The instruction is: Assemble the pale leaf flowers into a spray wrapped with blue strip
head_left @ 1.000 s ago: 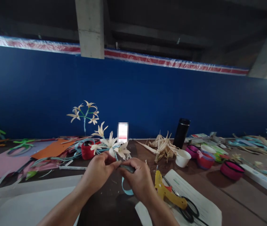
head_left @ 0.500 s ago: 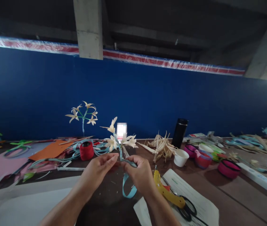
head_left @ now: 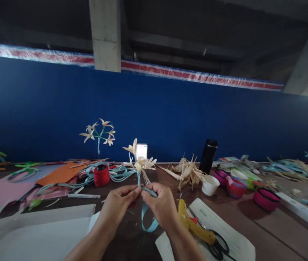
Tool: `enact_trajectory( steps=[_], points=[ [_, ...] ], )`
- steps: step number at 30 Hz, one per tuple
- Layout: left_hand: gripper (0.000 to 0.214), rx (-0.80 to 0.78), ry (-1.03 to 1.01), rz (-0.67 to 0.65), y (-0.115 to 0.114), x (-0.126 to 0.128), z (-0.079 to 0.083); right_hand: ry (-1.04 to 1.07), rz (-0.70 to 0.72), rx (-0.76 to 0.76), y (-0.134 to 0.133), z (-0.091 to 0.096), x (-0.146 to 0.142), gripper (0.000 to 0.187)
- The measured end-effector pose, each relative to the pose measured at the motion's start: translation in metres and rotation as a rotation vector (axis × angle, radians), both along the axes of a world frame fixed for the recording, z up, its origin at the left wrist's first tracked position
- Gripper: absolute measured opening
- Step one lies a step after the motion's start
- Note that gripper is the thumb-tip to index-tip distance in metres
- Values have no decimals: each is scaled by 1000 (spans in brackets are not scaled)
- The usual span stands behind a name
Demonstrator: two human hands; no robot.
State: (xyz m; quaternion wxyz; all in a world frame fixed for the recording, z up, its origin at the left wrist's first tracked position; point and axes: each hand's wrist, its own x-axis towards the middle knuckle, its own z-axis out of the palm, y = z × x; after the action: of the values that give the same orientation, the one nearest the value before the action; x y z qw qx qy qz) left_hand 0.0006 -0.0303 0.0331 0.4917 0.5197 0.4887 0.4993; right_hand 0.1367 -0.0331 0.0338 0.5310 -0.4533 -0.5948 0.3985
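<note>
While both hands meet above a dark wooden table (head_left: 265, 224), the left hand (head_left: 118, 204) pinches the base of a small flower sprig (head_left: 139, 164) between thumb and fingertips. The sprig stands upright just above the knuckles, with pale cream petals at its top. The right hand (head_left: 161, 204), touching the left at the fingertips, is curled and pinches a light blue ribbon (head_left: 147, 219) against the stem; the ribbon hangs in a loop below that hand.

Just right of the right hand lies a yellow glue gun (head_left: 191, 224) on a sheet of paper (head_left: 224, 226), with black scissors (head_left: 219, 247) beyond its handle. Beyond the left hand sits a red thread spool (head_left: 101, 175). Further beyond the right hand are dried husks (head_left: 188, 172), a white cup (head_left: 210, 185) and a black flask (head_left: 209, 156).
</note>
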Motion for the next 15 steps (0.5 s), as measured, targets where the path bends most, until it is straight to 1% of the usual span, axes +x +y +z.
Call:
enact_trajectory(
  steps=[4,6,8,11,15],
  points=[
    [35,188,207,137,-1,-1,-2,-71,15,52,-1,0,0,17],
    [32,253,304,197,-2,-1,-2,-120,12,88,-1,-2,0,18],
    [30,289,370,227,-4,-1,-3,-164,-17,126,-1,-3,-1,19],
    [28,323,456,229,-5,-1,-6,-212,-60,154,0,-5,-3,19],
    [23,358,571,278,-2,-2,-13,-241,-72,186,-1,-5,-4,18]
  ],
)
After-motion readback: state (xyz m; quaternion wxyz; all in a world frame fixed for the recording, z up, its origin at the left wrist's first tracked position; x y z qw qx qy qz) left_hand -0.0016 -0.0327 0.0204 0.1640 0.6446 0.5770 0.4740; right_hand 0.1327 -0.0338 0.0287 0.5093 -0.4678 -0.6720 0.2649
